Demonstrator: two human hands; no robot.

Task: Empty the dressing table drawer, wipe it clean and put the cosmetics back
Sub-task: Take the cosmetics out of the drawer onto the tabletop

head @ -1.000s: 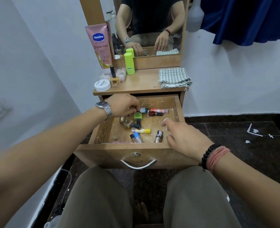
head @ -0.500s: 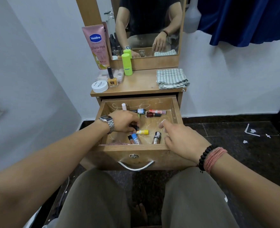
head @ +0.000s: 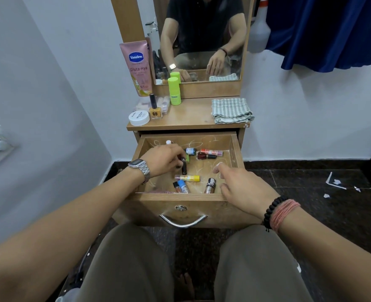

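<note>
Wooden dressing table (head: 191, 115), white walls (head: 289, 101)

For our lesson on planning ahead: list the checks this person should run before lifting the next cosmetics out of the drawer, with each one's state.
1. Drawer pulled fully open: ok.
2. Left hand has a firm grip on the small dark bottles: cannot tell.
3. Right hand free to pick: ok.
4. Bare space on the tabletop for items: ok.
5. Folded cloth ready for wiping: ok.
6. Drawer emptied: not ok.

tabletop (head: 191, 114) | jar (head: 139, 117), polish (head: 155, 110), cloth (head: 232, 111) (folded)
</note>
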